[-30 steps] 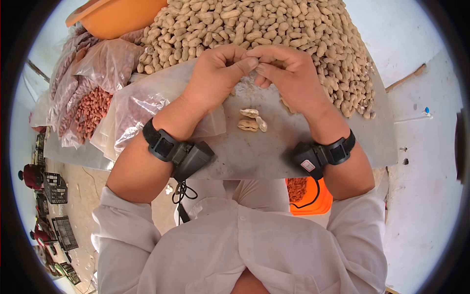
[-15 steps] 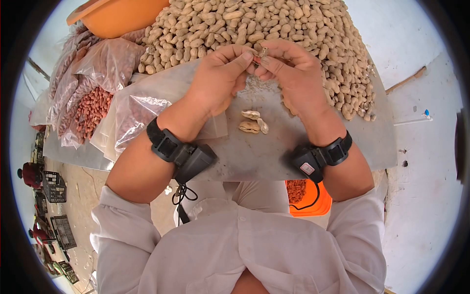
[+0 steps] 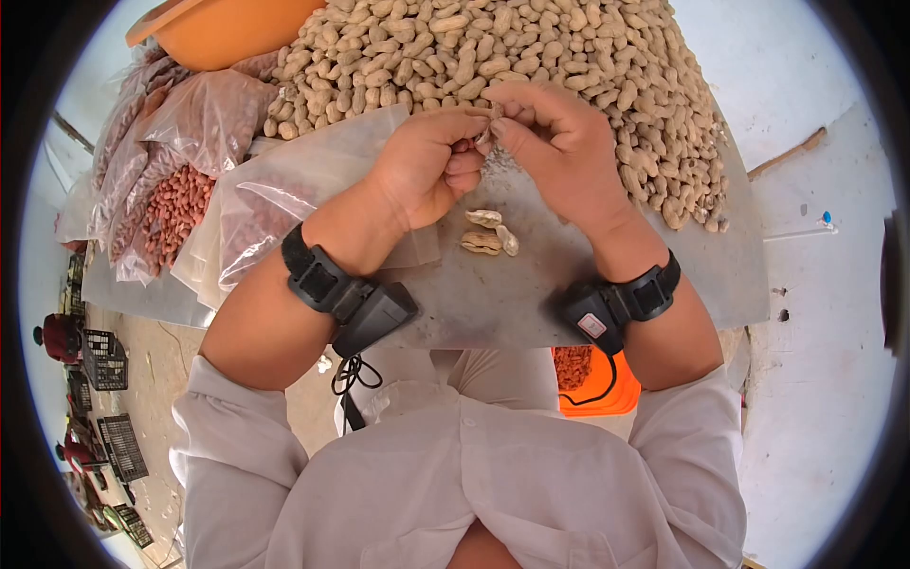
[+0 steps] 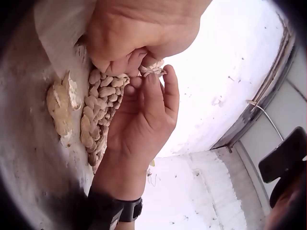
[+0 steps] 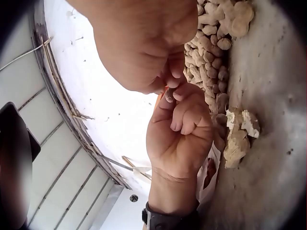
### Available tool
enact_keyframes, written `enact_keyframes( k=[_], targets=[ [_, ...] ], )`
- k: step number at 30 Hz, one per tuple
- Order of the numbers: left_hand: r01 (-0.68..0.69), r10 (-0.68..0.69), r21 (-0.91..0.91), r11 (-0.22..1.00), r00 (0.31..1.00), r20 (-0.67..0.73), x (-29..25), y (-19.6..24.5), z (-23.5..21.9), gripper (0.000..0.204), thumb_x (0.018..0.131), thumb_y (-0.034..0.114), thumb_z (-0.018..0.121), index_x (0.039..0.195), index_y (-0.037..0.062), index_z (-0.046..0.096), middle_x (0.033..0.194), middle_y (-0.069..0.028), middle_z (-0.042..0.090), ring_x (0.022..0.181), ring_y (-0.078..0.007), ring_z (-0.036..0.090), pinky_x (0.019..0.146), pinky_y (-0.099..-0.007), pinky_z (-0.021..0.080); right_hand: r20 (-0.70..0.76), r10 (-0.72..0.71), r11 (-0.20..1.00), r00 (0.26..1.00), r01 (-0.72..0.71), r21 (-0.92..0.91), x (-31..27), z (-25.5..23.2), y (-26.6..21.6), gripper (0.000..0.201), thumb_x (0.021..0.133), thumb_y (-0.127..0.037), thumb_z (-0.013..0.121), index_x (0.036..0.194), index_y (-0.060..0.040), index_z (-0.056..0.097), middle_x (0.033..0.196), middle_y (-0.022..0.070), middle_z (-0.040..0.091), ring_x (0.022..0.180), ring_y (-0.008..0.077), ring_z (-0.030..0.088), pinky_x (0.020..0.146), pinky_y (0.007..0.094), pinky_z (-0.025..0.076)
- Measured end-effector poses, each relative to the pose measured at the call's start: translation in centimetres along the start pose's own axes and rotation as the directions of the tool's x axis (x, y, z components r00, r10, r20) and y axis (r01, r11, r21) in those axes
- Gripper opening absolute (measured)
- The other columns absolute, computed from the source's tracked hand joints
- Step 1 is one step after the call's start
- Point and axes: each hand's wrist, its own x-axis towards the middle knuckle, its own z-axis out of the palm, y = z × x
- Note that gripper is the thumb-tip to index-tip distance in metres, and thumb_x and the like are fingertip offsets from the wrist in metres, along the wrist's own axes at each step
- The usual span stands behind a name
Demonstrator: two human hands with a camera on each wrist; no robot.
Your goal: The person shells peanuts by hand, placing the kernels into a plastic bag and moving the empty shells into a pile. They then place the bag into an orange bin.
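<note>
Above the metal table, the left hand (image 3: pixel 422 166) and right hand (image 3: pixel 569 156) meet at their fingertips. A small cracked peanut (image 3: pixel 485 136) is pinched by the left thumb and forefinger; reddish kernels show by its curled fingers. In the left wrist view, the right hand (image 4: pixel 144 112) grips a pale broken shell (image 4: pixel 153 71) between thumb and finger. The right wrist view shows the left hand (image 5: pixel 180 132) with its other fingers curled inward, the peanut (image 5: pixel 169 96) partly hidden. Empty shell pieces (image 3: pixel 482 244) lie on the table below the hands.
A large heap of unshelled peanuts (image 3: pixel 654 104) covers the table's far side. Plastic bags of red kernels (image 3: pixel 178 213) and an orange basin (image 3: pixel 227 33) are at the left. An orange container (image 3: pixel 602 384) stands below the table edge (image 3: pixel 474 332).
The fingertips have parted slightly and regripped around the peanut. The left hand has turned, bringing its curled fingers and reddish kernels into view. The shells on the table have not moved.
</note>
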Motion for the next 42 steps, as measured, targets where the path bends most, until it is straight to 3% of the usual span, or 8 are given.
enact_keyframes(
  k=[5,12,17,23,31,35,37,42],
  targets=[
    [0.030,-0.066,0.282,0.959,0.991,0.120,-0.4,0.8,-0.3,0.015,0.086,0.008,0.052,0.094,-0.0032,0.058,0.064,0.0028,0.041,0.046,-0.0037,0.026,0.040,-0.0182,0.021,0.064,0.180,0.914,0.981,-0.191,0.357,0.4,-1.1,-0.9,0.017,0.076,-0.003,0.058,0.093,0.0000,0.063,0.071,0.0020,0.059,0.059,0.0056,0.053,0.055,0.0197,0.044],
    [0.004,-0.209,0.831,0.556,0.969,0.135,-1.3,0.9,0.4,0.019,0.082,0.017,0.062,0.091,0.0004,0.067,0.060,0.0039,0.050,0.049,-0.0041,0.034,0.042,-0.0205,0.026,0.581,0.376,0.889,0.722,-0.458,-0.007,1.0,-4.4,-0.8,0.015,0.076,-0.010,0.057,0.086,0.0001,0.064,0.063,0.0026,0.060,0.055,0.0080,0.055,0.050,0.0209,0.043],
    [-0.035,-0.116,0.835,0.549,0.986,0.117,-1.6,1.1,0.6,0.019,0.083,0.018,0.061,0.091,0.0025,0.067,0.058,0.0047,0.048,0.049,-0.0041,0.034,0.042,-0.0204,0.026,0.518,0.559,0.786,0.647,-0.216,-0.579,1.5,-5.6,-1.4,0.015,0.068,-0.010,0.065,0.077,0.0006,0.063,0.064,0.0048,0.060,0.058,0.0104,0.057,0.051,0.0238,0.043],
    [-0.090,0.026,0.636,0.767,0.994,0.109,-0.9,0.8,0.0,0.023,0.088,0.021,0.057,0.095,0.0005,0.064,0.055,0.0078,0.035,0.046,-0.0026,0.026,0.041,-0.0184,0.019,0.504,0.472,0.631,0.724,0.122,-0.766,0.7,-4.6,-1.4,0.014,0.059,-0.007,0.062,0.069,0.0026,0.061,0.064,0.0165,0.059,0.065,0.0324,0.060,0.058,0.0366,0.047],
    [-0.108,0.083,0.447,0.888,0.994,0.076,-0.6,1.0,-0.1,0.021,0.090,0.015,0.053,0.100,-0.0023,0.060,0.061,0.0064,0.040,0.047,-0.0020,0.027,0.041,-0.0162,0.020,0.499,0.468,0.578,0.729,0.175,-0.797,0.4,-4.0,-0.9,0.011,0.063,-0.004,0.058,0.071,0.0023,0.061,0.075,0.0198,0.061,0.072,0.0350,0.059,0.062,0.0406,0.048],
    [-0.109,0.089,0.451,0.886,0.994,0.064,-0.6,0.9,0.0,0.020,0.088,0.013,0.056,0.101,-0.0016,0.060,0.062,0.0061,0.043,0.047,-0.0017,0.028,0.041,-0.0164,0.021,0.520,0.342,0.818,0.782,0.024,-0.574,0.7,-4.7,-1.8,0.008,0.067,-0.005,0.060,0.073,0.0011,0.060,0.072,0.0147,0.062,0.064,0.0258,0.061,0.056,0.0351,0.047],
    [-0.147,0.125,0.521,0.840,0.989,0.078,-0.6,0.8,0.0,0.020,0.086,0.014,0.059,0.100,-0.0004,0.061,0.063,0.0061,0.045,0.048,-0.0012,0.031,0.041,-0.0164,0.023,0.426,0.376,0.914,0.823,-0.252,-0.319,1.1,-4.6,-1.7,0.008,0.071,-0.006,0.061,0.075,0.0002,0.059,0.070,0.0105,0.062,0.061,0.0179,0.059,0.054,0.0297,0.046],
    [-0.277,0.238,0.635,0.721,0.960,0.147,-1.0,0.4,0.7,0.020,0.080,0.014,0.066,0.095,0.0002,0.065,0.071,0.0024,0.056,0.061,-0.0052,0.046,0.057,-0.0190,0.039,0.275,0.301,0.881,0.913,-0.377,0.286,1.0,-2.9,-0.5,0.010,0.080,-0.008,0.060,0.085,0.0003,0.058,0.071,0.0054,0.062,0.063,0.0087,0.057,0.056,0.0216,0.047]
  ],
)
